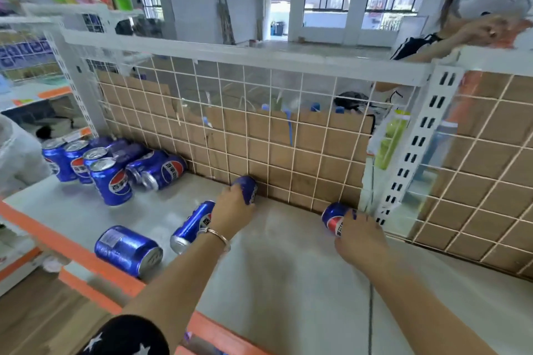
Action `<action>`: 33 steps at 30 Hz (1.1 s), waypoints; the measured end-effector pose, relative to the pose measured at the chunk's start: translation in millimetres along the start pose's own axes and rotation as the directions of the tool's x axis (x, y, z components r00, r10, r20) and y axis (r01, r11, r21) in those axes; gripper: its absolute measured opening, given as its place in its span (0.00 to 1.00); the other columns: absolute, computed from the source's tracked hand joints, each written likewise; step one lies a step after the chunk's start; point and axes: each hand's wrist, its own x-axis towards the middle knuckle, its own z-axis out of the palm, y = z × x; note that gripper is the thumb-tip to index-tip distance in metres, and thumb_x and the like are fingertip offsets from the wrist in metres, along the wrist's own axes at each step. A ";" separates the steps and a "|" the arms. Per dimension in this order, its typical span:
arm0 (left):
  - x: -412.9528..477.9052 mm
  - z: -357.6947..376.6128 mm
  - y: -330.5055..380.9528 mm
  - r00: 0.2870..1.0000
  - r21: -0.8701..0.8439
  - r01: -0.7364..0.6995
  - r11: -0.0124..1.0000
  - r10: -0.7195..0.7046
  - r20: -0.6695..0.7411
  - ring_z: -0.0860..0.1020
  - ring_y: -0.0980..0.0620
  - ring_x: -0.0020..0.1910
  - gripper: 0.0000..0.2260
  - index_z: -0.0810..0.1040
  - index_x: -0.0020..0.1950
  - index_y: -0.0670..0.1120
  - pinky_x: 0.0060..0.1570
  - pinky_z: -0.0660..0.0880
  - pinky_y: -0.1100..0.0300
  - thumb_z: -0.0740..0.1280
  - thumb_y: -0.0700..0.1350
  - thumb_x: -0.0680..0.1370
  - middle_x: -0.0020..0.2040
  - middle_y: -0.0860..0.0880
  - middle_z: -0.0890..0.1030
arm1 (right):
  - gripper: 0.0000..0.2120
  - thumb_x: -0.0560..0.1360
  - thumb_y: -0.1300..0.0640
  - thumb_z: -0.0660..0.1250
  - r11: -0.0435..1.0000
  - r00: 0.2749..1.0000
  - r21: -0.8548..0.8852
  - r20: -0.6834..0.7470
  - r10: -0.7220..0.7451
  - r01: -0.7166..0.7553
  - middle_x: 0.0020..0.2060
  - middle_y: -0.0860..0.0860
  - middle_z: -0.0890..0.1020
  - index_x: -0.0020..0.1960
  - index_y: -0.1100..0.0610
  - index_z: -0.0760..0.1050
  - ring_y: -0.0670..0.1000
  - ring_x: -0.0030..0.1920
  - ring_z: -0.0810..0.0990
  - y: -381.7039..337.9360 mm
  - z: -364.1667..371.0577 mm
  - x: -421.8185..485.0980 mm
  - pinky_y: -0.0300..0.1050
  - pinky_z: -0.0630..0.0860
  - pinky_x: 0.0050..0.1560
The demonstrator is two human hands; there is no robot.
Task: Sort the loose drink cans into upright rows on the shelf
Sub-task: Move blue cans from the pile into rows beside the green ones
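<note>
Fingers of left hand [232, 210] wrap a can [248, 189] by the mesh back [288, 135]; right hand [360, 239] fingers curl over a 2nd can [334, 217] in the rear right corner; both look tipped, not stood. Two loose cans [128, 251] lie nr the left wrist; a tipped pile [164, 171] sits back left; approx. four upright cans [111, 181] stand far left on the shelf [288, 282]; early stage, I judge, most still to do.

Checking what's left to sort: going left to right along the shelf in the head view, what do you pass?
Upright cans, lying can beside the wrist, back can in the left hand, corner can in the right hand, slotted post.
</note>
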 end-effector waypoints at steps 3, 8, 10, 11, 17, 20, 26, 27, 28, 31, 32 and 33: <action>31.7 6.4 -4.3 0.995 0.099 0.047 0.994 -0.055 0.087 0.76 0.38 0.56 0.21 0.67 0.65 0.38 0.52 0.74 0.52 0.64 0.40 0.73 0.58 0.38 0.76 | 0.30 0.76 0.55 0.61 0.996 0.998 -0.070 -0.028 0.055 -0.057 0.66 0.56 0.69 0.74 0.62 0.54 0.55 0.66 0.69 -6.9 3.5 6.5 0.47 0.68 0.64; 44.6 29.4 -0.7 0.993 0.385 -0.109 0.917 0.082 0.085 0.69 0.40 0.62 0.27 0.60 0.70 0.41 0.56 0.71 0.53 0.66 0.45 0.74 0.64 0.41 0.69 | 0.29 0.75 0.56 0.63 0.988 0.994 -0.110 -0.028 0.104 -0.107 0.65 0.56 0.69 0.72 0.62 0.57 0.55 0.65 0.69 -12.2 4.1 14.6 0.47 0.69 0.62; 34.8 40.5 12.0 0.966 0.401 -0.259 0.879 0.234 0.110 0.65 0.41 0.63 0.26 0.63 0.68 0.45 0.54 0.71 0.52 0.68 0.46 0.72 0.65 0.43 0.65 | 0.29 0.74 0.53 0.65 0.987 0.992 -0.098 -0.006 0.128 -0.128 0.65 0.56 0.67 0.71 0.60 0.60 0.55 0.66 0.67 -11.5 0.5 17.5 0.47 0.68 0.62; 28.9 44.7 20.1 0.947 0.369 -0.322 0.872 0.288 0.145 0.63 0.42 0.64 0.24 0.66 0.66 0.46 0.55 0.70 0.52 0.68 0.46 0.72 0.65 0.44 0.65 | 0.30 0.74 0.51 0.65 0.987 0.991 -0.091 0.002 0.136 -0.135 0.65 0.56 0.67 0.71 0.60 0.60 0.55 0.66 0.66 -11.8 -0.6 18.2 0.47 0.68 0.63; 31.4 47.5 33.3 0.969 -0.162 -0.080 0.984 0.115 0.220 0.70 0.45 0.61 0.29 0.67 0.66 0.42 0.58 0.68 0.57 0.72 0.53 0.71 0.59 0.45 0.70 | 0.36 0.72 0.42 0.65 0.977 0.978 0.058 0.039 0.204 -0.206 0.66 0.57 0.64 0.72 0.60 0.59 0.57 0.65 0.66 -11.6 3.1 6.8 0.49 0.70 0.62; 34.7 56.5 30.7 0.864 -0.384 0.149 0.911 0.069 0.499 0.77 0.53 0.42 0.23 0.75 0.57 0.40 0.42 0.74 0.66 0.75 0.52 0.69 0.47 0.49 0.77 | 0.38 0.73 0.42 0.64 0.962 0.967 0.111 0.073 0.242 -0.249 0.68 0.57 0.64 0.74 0.60 0.55 0.58 0.67 0.66 -17.1 9.6 -1.4 0.49 0.68 0.64; 21.2 66.1 44.1 0.766 -0.219 -0.072 0.973 0.194 0.613 0.76 0.58 0.37 0.12 0.76 0.46 0.50 0.35 0.74 0.67 0.74 0.53 0.69 0.42 0.52 0.79 | 0.33 0.75 0.43 0.61 0.909 0.929 0.198 0.119 0.350 -0.367 0.67 0.58 0.66 0.72 0.60 0.56 0.58 0.68 0.65 -24.1 12.2 -15.1 0.51 0.65 0.64; 18.6 64.3 45.5 0.724 -0.188 -0.081 0.979 0.188 0.663 0.74 0.59 0.34 0.12 0.75 0.43 0.51 0.31 0.71 0.68 0.73 0.55 0.70 0.38 0.53 0.77 | 0.33 0.75 0.42 0.62 0.880 0.915 0.259 0.176 0.364 -0.399 0.67 0.59 0.66 0.72 0.60 0.57 0.59 0.67 0.65 -17.4 13.1 -18.0 0.50 0.65 0.65; 16.5 62.6 47.2 0.694 -0.151 -0.094 0.984 0.173 0.699 0.74 0.59 0.33 0.13 0.75 0.41 0.51 0.30 0.70 0.68 0.72 0.58 0.70 0.35 0.53 0.77 | 0.34 0.74 0.41 0.63 0.852 0.903 0.311 0.233 0.362 -0.421 0.67 0.59 0.67 0.71 0.60 0.59 0.59 0.67 0.66 -9.6 12.6 -22.0 0.50 0.66 0.65; 11.3 61.9 51.5 0.637 -0.092 -0.132 0.987 0.156 0.755 0.77 0.54 0.36 0.23 0.77 0.47 0.47 0.36 0.74 0.64 0.69 0.66 0.67 0.38 0.50 0.79 | 0.36 0.70 0.37 0.66 0.804 0.868 0.375 0.378 0.322 -0.461 0.62 0.57 0.73 0.68 0.59 0.63 0.57 0.61 0.72 14.7 5.3 -38.0 0.48 0.71 0.62; 9.8 63.0 53.6 0.645 -0.096 -0.122 0.988 0.152 0.749 0.78 0.53 0.37 0.27 0.76 0.49 0.45 0.37 0.74 0.63 0.69 0.68 0.66 0.39 0.49 0.79 | 0.35 0.69 0.37 0.67 0.800 0.857 0.375 0.412 0.309 -0.469 0.61 0.56 0.75 0.67 0.58 0.65 0.56 0.59 0.74 20.8 1.8 -43.4 0.47 0.72 0.60; 9.6 67.1 55.9 0.664 -0.103 -0.102 0.989 0.145 0.733 0.78 0.53 0.38 0.31 0.75 0.51 0.44 0.37 0.74 0.62 0.68 0.69 0.65 0.41 0.49 0.80 | 0.34 0.69 0.37 0.67 0.804 0.849 0.364 0.436 0.298 -0.470 0.59 0.56 0.76 0.66 0.57 0.66 0.55 0.58 0.75 24.9 -1.1 -48.0 0.46 0.73 0.59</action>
